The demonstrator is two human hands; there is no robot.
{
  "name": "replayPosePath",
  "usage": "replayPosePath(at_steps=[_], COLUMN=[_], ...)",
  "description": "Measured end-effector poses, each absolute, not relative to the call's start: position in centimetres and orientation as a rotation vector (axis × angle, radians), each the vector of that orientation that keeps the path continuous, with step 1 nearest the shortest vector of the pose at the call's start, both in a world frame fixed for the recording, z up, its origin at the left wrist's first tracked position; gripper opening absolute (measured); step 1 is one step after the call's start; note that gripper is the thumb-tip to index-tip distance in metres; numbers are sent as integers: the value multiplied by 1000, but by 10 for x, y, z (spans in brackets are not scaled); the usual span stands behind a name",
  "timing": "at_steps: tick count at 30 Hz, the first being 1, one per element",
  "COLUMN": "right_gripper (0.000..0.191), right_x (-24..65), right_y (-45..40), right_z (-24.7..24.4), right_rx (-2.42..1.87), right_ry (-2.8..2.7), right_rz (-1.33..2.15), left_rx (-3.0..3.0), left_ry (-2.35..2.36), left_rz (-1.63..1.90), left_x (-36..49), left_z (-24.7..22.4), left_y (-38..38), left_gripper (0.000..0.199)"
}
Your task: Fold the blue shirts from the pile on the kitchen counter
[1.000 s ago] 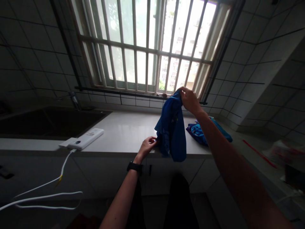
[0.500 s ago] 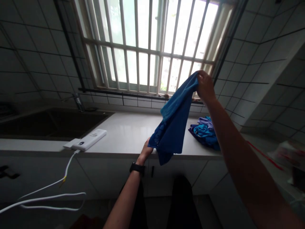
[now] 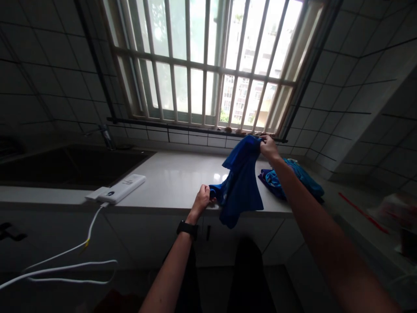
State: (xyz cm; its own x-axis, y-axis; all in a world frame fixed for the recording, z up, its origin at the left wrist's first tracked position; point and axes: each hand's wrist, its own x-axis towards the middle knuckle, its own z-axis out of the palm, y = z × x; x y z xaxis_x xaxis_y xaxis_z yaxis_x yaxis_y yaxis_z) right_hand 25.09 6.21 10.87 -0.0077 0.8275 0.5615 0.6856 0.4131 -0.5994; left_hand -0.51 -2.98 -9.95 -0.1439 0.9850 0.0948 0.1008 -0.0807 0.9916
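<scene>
The white countertop [image 3: 172, 174] carries the scene; over its front edge hangs a blue garment [image 3: 243, 187], lower than before and now drawn out between both hands. Rumpled clothes [image 3: 308, 176] lie toward its back right corner. The right hand [image 3: 269, 148], lowered, pinches the garment's top; the left hand [image 3: 201, 200] clamps its lower left end. A white power bank [image 3: 127, 188] sits near the front edge.

A dark blue, soft fabric garment [image 3: 243, 182] hangs in loose folds right of the frame's centre, stretched between two raised points: one corner at its upper right, another at its lower left. Its creased lower end droops past the front edge of the white desk [image 3: 176, 174].
</scene>
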Motion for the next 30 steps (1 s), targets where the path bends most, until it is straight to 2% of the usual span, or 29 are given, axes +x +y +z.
replayPosePath(at_steps=[2,4,6,8,12,15,19,21,23,27,30], right_gripper=[63,71,63,45,25,26,24,25,24,9,22], right_x=[251,249,244,236,219,213,221,231,241,256,262], right_y=[56,46,34,22,6,1,0,-2,-7,-21,-24], right_z=[89,67,42,18,-17,-22,-12,-5,1,10,19], right_rx=[-1600,-1796,-1920,-2005,-2066,-1909,-1436,-1228,-1165,-1073,-906], right_ry=[-1805,-1982,-2167,-2305,-2365,-2393,-2580,-2597,-2483,-2029,-1720], right_rz=[131,195,356,472,256,240,596,765,797,887,986], left_rx=[1271,1270,1281,1303,1324,1428,1549,1533,1512,1661,1818], left_ry=[1340,1333,1321,1317,1352,1380,1319,1248,1210,1307,1403], left_rz=[1341,1335,1338,1344,1344,1392,1314,1247,1238,1371,1348], left_x=[-5,-5,-6,-7,-8,-10,-10,-10,-10,-8,-5], left_z=[-99,-98,-98,-99,-99,-97,-94,-93,-94,-98,-100], left_y=[-30,-30,-30,-30,-31,-33,-36,-36,-35,-33,-31], left_gripper=[26,25,27,28,35,55,45,58,62,47,57])
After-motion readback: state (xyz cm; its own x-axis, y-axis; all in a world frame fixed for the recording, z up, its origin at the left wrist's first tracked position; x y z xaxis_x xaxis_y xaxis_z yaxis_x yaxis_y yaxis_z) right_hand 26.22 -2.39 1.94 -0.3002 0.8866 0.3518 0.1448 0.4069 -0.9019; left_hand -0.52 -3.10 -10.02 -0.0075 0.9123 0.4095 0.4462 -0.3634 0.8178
